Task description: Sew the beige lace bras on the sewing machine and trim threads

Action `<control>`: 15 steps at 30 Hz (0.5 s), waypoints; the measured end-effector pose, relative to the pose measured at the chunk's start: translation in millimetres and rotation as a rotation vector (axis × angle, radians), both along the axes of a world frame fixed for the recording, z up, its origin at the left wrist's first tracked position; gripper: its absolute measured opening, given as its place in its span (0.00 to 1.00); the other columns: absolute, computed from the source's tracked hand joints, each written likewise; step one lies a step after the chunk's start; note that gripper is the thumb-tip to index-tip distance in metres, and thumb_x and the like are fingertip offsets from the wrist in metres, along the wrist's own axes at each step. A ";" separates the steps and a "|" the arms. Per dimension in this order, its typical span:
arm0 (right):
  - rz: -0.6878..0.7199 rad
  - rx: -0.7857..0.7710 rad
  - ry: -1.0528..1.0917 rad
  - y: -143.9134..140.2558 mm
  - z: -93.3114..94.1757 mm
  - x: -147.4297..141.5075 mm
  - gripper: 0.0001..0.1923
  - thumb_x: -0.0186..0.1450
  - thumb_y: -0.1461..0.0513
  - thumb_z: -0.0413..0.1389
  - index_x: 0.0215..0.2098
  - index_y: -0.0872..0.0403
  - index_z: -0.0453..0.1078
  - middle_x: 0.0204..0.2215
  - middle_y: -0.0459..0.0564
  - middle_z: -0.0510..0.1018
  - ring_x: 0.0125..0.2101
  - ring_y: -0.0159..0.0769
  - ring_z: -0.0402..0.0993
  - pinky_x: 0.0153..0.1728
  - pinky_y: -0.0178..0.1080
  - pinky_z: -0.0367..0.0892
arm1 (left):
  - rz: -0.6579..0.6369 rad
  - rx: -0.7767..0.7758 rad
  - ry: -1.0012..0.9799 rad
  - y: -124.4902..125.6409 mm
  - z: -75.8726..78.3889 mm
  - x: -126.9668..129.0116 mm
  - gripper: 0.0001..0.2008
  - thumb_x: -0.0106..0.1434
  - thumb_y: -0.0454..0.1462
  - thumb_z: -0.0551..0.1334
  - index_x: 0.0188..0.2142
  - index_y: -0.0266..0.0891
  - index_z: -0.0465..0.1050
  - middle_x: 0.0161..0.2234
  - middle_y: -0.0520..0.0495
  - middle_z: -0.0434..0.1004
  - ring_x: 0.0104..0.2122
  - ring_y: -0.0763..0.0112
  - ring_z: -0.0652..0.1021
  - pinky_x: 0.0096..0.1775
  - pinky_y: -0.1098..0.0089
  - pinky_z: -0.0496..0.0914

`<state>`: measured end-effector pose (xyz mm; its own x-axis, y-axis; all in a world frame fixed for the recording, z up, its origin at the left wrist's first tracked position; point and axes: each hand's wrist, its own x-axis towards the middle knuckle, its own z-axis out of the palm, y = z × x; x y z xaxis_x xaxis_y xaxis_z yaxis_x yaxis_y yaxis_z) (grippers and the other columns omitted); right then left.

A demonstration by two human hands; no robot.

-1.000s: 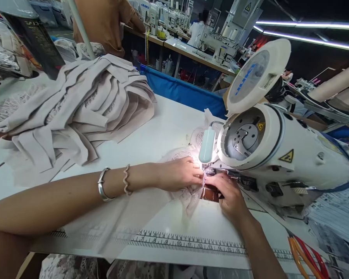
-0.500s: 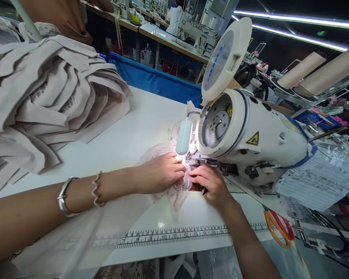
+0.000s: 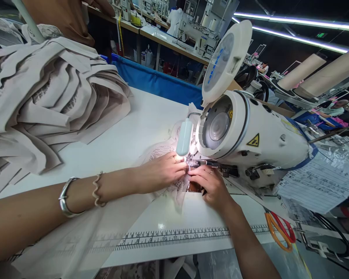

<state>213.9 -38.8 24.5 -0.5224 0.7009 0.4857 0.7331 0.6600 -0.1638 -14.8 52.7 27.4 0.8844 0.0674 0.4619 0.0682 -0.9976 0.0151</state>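
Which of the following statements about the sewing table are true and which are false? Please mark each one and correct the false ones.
1. Both hands press the lace fabric beside the needle of the sewing machine. True: the left hand and the right hand both lie flat on it.
2. The small lamp on the machine is switched off. False: it shines brightly on the fingers.
3. The left wrist wears a silver bangle. True.
4. The scissors are in the right hand. False: they lie on the table near its right edge, untouched.
5. The pile of beige fabric pieces lies to the right of the machine. False: it lies far to the left.
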 end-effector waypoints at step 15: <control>0.009 0.044 -0.006 0.0 0.6 -1.4 0.23 0.61 0.79 0.47 0.43 0.52 0.74 0.39 0.49 0.83 0.41 0.39 0.76 0.41 0.41 0.70 | 0.033 -0.032 -0.048 1.9 -7.6 1.9 0.13 0.70 0.27 0.52 0.31 0.38 0.70 0.34 0.45 0.77 0.36 0.64 0.73 0.39 0.62 0.62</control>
<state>212.5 -38.8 25.1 -0.5318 0.6742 0.5124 0.7280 0.6731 -0.1301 -12.9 54.6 19.8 0.8585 0.1119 0.5004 0.0998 -0.9937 0.0511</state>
